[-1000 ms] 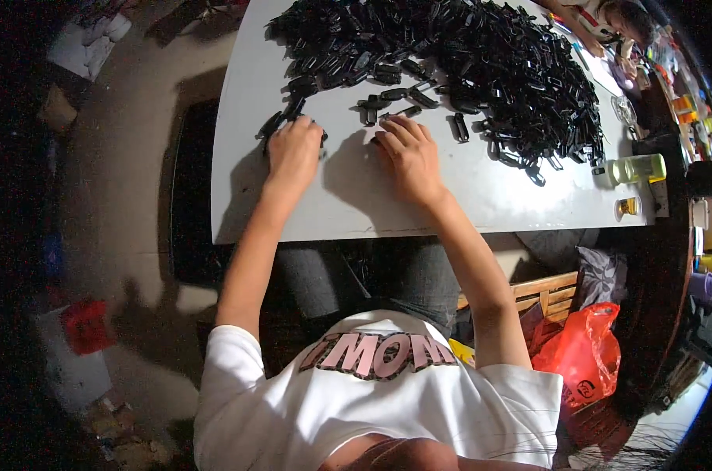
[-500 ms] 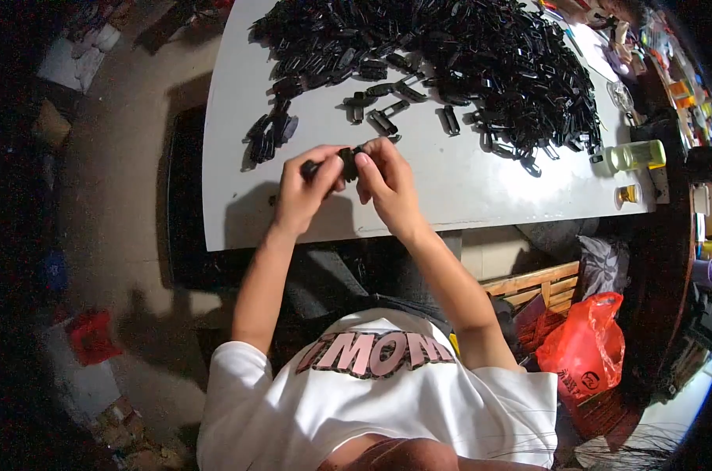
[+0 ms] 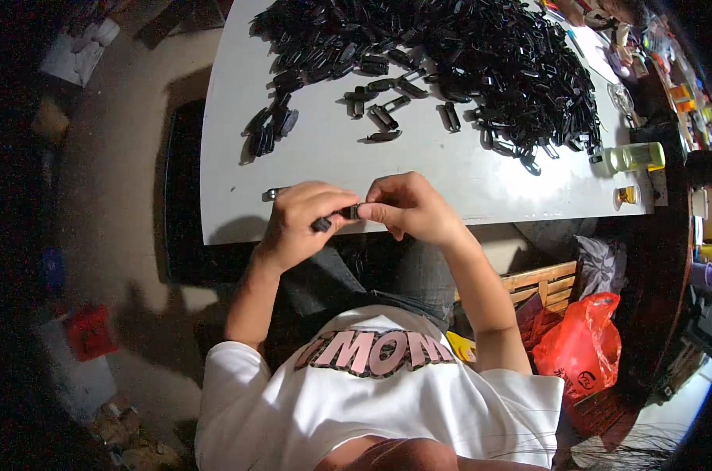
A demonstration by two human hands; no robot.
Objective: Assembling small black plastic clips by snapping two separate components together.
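Close to the table's near edge, my left hand [image 3: 305,224] and my right hand [image 3: 418,208] come together, both closed. Between their fingertips they grip a small black plastic part [image 3: 354,211], mostly covered by fingers, so its exact kind cannot be told. The end of a dark piece [image 3: 321,225] pokes out below the left fingers; whether it belongs to the same part is unclear. Just beyond my left hand a small dark piece [image 3: 271,194] lies on the white table. Farther off, a few loose black clip-like parts [image 3: 384,118] are scattered, with one lone part [image 3: 382,136] nearest me.
A large heap of black plastic parts [image 3: 513,86] covers the table's far side, and a small cluster [image 3: 268,129] sits at left. On the right are a yellow-green bottle [image 3: 638,156] and a small amber container [image 3: 626,195]. A red plastic bag [image 3: 579,341] rests on a wooden bench [image 3: 540,281].
Both hands have moved nearer to me, the right one also rightward, still holding the black part. The lone loose part and the small piece by my left hand are now uncovered.
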